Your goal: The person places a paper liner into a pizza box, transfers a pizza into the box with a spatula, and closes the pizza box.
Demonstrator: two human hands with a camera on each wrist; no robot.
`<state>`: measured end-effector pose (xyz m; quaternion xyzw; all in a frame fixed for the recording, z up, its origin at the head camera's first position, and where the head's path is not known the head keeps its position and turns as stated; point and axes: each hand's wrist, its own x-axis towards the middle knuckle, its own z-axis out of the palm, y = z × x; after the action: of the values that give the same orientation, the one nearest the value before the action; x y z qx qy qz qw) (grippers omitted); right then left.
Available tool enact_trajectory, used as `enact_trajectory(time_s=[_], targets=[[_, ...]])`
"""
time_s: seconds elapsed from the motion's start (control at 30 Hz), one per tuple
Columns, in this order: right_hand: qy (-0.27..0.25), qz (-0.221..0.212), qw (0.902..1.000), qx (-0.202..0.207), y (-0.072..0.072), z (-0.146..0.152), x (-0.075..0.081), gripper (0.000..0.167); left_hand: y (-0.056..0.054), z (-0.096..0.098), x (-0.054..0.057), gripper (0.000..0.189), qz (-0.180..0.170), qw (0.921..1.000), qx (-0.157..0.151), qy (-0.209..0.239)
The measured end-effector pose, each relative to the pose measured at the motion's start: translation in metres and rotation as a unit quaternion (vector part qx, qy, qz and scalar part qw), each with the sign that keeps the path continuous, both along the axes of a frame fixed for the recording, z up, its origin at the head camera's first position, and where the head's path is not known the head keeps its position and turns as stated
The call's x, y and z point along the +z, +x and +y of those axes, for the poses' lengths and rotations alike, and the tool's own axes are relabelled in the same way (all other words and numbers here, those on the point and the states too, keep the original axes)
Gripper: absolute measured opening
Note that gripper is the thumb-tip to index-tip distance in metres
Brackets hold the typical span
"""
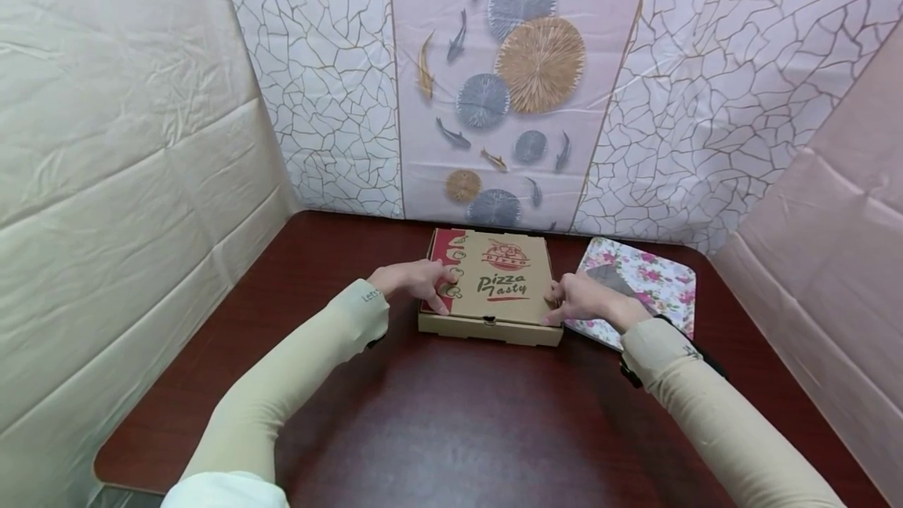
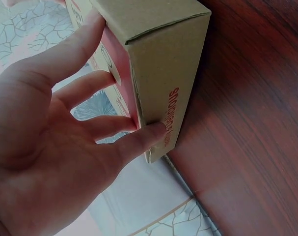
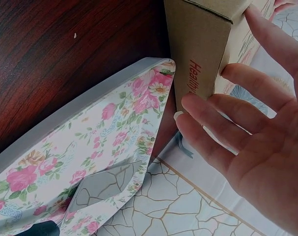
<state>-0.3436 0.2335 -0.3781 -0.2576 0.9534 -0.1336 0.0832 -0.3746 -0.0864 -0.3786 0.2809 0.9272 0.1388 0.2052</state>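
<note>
A closed cardboard pizza box (image 1: 504,277) lies on the dark red table, its lid printed with a red stripe and "Pizza Tasty". My left hand (image 1: 421,282) is at its left edge. In the left wrist view the thumb and some fingers touch the lid, while one fingertip rests against the box's side wall (image 2: 161,73). At the opposite edge, my right hand (image 1: 582,298) has its thumb on the lid near the front corner. The right wrist view shows its other fingers spread, loosely bent along the box's right side (image 3: 198,54).
A white floral tray (image 1: 677,288) lies right of the box, partly under my right forearm. On it rests a flat, shiny metal blade (image 3: 107,184). Patterned cloth (image 1: 339,100) hangs behind the table (image 1: 451,422), with plain cloth walls at both sides.
</note>
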Motion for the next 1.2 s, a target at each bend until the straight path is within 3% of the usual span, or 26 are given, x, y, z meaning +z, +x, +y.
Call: enact_trajectory(time_s=[0.27, 0.4, 0.53, 0.67, 0.93, 1.13, 1.2], targets=[[-0.002, -0.016, 0.9999, -0.004, 0.0006, -0.0011, 0.0012, 0.052, -0.0003, 0.0020, 0.0011, 0.074, -0.003, 1.0000, 0.003, -0.003], [-0.016, -0.032, 0.9993, -0.005, 0.0013, 0.0009, 0.0011, 0.030, 0.0000, 0.0032, 0.0011, 0.074, -0.005, 1.0000, 0.006, -0.004], [-0.026, -0.032, 0.9991, -0.005, 0.0010, 0.0015, 0.0001, 0.026, 0.0001, 0.0030, 0.0008, 0.074, 0.001, 0.9999, 0.008, -0.010], [-0.025, -0.027, 0.9993, -0.007, 0.0006, 0.0012, -0.0010, 0.028, 0.0006, 0.0026, 0.0007, 0.073, 0.004, 0.9999, 0.005, -0.013], [-0.022, -0.027, 0.9994, -0.007, 0.0032, 0.0025, -0.0008, 0.052, 0.0011, 0.0029, 0.0008, 0.074, 0.003, 0.9999, 0.000, -0.011], [-0.014, 0.012, 0.9993, 0.031, 0.0027, -0.0028, 0.0022, 0.025, -0.0018, 0.0033, 0.0049, 0.070, -0.010, 0.9997, 0.015, -0.016], [-0.017, 0.022, 0.9991, 0.033, 0.0008, -0.0068, 0.0032, 0.030, -0.0041, 0.0047, 0.0069, 0.067, -0.003, 0.9997, 0.015, -0.020]])
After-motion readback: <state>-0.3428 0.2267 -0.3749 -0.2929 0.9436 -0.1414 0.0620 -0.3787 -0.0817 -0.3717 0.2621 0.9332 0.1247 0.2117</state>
